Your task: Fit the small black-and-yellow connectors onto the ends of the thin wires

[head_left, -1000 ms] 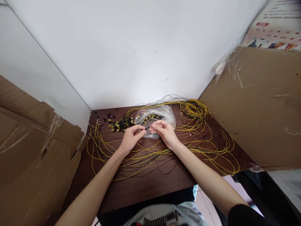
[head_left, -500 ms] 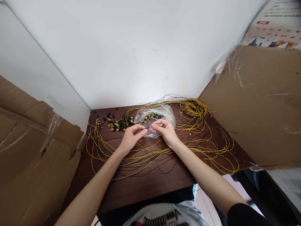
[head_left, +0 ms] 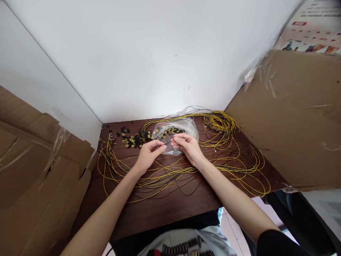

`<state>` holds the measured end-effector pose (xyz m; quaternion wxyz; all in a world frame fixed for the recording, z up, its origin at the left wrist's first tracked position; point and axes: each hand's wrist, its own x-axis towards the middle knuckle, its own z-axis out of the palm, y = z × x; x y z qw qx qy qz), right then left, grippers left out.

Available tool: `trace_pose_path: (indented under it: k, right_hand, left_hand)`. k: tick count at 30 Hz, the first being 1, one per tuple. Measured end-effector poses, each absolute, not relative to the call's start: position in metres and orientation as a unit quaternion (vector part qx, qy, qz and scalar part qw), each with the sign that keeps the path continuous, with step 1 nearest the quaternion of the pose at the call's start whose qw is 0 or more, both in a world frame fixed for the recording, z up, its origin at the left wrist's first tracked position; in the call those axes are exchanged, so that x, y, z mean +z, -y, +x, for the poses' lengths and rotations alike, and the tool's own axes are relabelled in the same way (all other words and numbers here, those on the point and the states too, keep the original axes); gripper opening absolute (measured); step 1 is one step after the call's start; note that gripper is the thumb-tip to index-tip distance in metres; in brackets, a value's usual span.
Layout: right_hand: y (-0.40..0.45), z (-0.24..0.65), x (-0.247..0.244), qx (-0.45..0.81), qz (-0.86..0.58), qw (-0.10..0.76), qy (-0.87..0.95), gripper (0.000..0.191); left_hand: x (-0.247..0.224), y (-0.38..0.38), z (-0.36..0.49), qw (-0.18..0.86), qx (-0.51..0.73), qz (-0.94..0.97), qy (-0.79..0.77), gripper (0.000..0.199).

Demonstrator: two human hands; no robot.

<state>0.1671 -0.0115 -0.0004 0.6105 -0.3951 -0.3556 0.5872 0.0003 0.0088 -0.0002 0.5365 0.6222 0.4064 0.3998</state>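
Note:
Over the middle of the brown table, my left hand (head_left: 150, 153) pinches a thin black wire (head_left: 167, 143) between thumb and fingertips. My right hand (head_left: 188, 146) faces it from the right, its thumb and fingers closed at the wire's other side; what sits in those fingertips is too small to make out. Just behind both hands lies a clear plastic bag (head_left: 193, 129) with several yellow-and-black connectors (head_left: 168, 133) in it. Below my hands, a loose bundle of yellow and black wires (head_left: 160, 175) stretches across the table.
A pile of yellow-and-black connectors (head_left: 135, 139) lies left of the bag, with small black parts (head_left: 124, 131) behind. Coiled yellow wires (head_left: 220, 124) sit at the back right. Cardboard (head_left: 293, 117) walls the right side, more cardboard (head_left: 39, 170) the left, and a white wall (head_left: 160, 57) the back.
My right hand's fingers have shifted slightly and lie a little farther from my left fingertips, with more of the wire showing between. The left hand stays nearly in place.

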Motion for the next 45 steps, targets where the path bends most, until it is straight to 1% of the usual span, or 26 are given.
trace_pose_path:
  k: [3,7,14,17,23,32,39,45]
  right_hand:
    - [0.0131,0.1652,0.0000,0.583,-0.399,0.582,0.401,0.022]
    - [0.0140,0.1647,0.0003,0.549,-0.422,0.571,0.441,0.020]
    - [0.0123,0.1676,-0.0012,0.509,-0.441,0.616,0.408,0.023]
    - [0.0128,0.1669,-0.0009,0.510,-0.440,0.613,0.412,0.023]
    - [0.0145,0.1637,-0.0013,0.527,-0.434,0.563,0.465,0.019]
    - [0.0119,0.1680,-0.0025,0.510,-0.448,0.587,0.441,0.023]
    - [0.0143,0.1672,-0.0024,0.515,-0.443,0.544,0.492,0.020]
    - [0.0135,0.1679,0.0004,0.483,-0.466,0.581,0.460,0.023]
  left_hand:
    - [-0.0010,-0.0086,0.0003,0.537,0.398,0.624,-0.405,0.023]
    - [-0.0008,-0.0088,0.0005,0.537,0.393,0.627,-0.405,0.023]
    - [0.0004,-0.0092,0.0007,0.535,0.382,0.638,-0.400,0.022]
    - [0.0008,-0.0088,0.0008,0.537,0.382,0.638,-0.399,0.022]
    - [0.0010,-0.0086,0.0004,0.539,0.381,0.646,-0.384,0.020]
    - [-0.0008,-0.0096,0.0004,0.528,0.377,0.653,-0.390,0.020]
    - [0.0001,-0.0093,-0.0001,0.533,0.374,0.653,-0.387,0.020]
    - [0.0015,-0.0083,0.0005,0.529,0.375,0.653,-0.392,0.021]
